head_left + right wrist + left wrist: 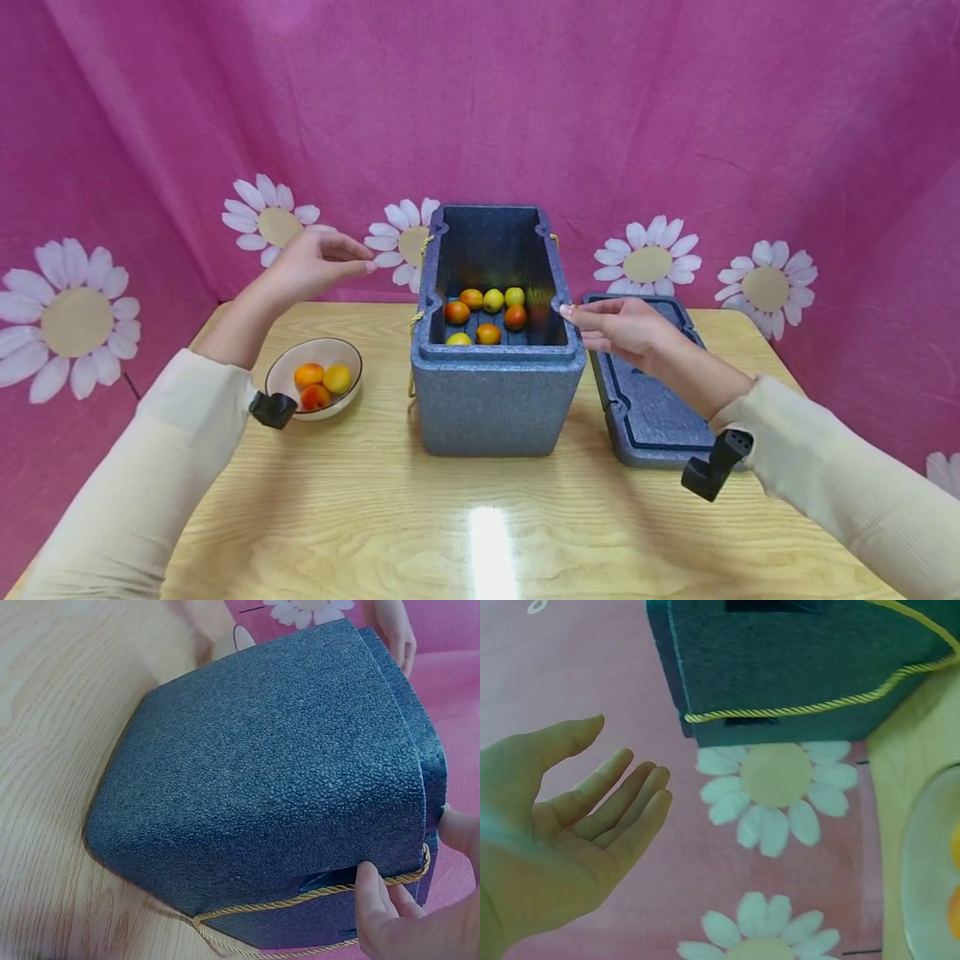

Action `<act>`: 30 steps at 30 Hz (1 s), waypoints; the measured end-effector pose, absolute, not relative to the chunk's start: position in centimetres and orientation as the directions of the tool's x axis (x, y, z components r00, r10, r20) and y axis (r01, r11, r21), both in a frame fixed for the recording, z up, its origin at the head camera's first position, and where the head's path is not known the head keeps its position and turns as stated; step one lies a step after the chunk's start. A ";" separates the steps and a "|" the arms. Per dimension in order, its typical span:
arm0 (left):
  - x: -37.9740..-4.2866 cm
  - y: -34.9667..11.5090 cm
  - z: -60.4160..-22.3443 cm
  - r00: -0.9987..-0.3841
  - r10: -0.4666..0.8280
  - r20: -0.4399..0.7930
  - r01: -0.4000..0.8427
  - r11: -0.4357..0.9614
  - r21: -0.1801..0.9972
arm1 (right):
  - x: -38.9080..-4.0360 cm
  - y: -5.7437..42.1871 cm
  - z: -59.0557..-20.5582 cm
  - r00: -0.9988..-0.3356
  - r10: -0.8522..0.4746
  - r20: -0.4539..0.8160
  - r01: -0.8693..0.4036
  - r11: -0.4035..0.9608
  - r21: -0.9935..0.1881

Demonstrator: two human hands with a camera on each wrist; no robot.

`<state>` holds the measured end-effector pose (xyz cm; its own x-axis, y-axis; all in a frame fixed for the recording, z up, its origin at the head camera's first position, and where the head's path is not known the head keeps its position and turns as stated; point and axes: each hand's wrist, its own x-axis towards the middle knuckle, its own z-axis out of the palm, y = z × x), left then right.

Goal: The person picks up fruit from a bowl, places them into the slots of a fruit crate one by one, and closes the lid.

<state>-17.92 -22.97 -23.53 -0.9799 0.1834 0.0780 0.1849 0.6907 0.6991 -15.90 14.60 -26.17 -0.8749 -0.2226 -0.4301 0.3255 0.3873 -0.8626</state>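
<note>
A pink cloth backdrop [480, 92] is hanging across the far side and wrapping around left and right, with white paper daisies [648, 260] running along its lower edge. Overhead light is glaring off the near part of the wooden counter [491, 542].

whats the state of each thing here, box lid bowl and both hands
foam box: open, upright, fruit inside
lid: off, flat on the table right of the box
bowl: upright, holds fruit
left hand: open, holds nothing
right hand: fingers at the box's right rim
</note>
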 end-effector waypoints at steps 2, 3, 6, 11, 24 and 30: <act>-17.6 -23.5 -24.1 -0.978 0.195 0.068 0.186 0.692 0.697 | -15.9 14.6 -26.2 -0.875 -0.223 -0.430 0.328 0.382 -0.864; -17.5 -23.8 -24.3 -0.979 0.195 0.057 0.179 0.697 0.694 | -15.9 14.6 -26.2 -0.874 -0.225 -0.430 0.329 0.378 -0.866; -17.1 -24.5 -25.1 -0.981 0.192 0.026 0.160 0.722 0.673 | -15.9 14.6 -26.2 -0.874 -0.230 -0.427 0.328 0.368 -0.870; -16.5 -25.7 -26.7 -0.987 0.162 -0.018 0.111 0.751 0.651 | -15.8 14.6 -26.3 -0.875 -0.238 -0.422 0.320 0.371 -0.872; -15.6 -28.2 -31.0 -0.986 0.144 -0.083 0.068 0.804 0.590 | -15.9 14.7 -26.3 -0.876 -0.226 -0.425 0.325 0.375 -0.868; -15.5 -28.7 -32.7 -0.983 0.162 -0.090 0.084 0.824 0.560 | -15.9 14.7 -26.3 -0.877 -0.212 -0.431 0.324 0.401 -0.857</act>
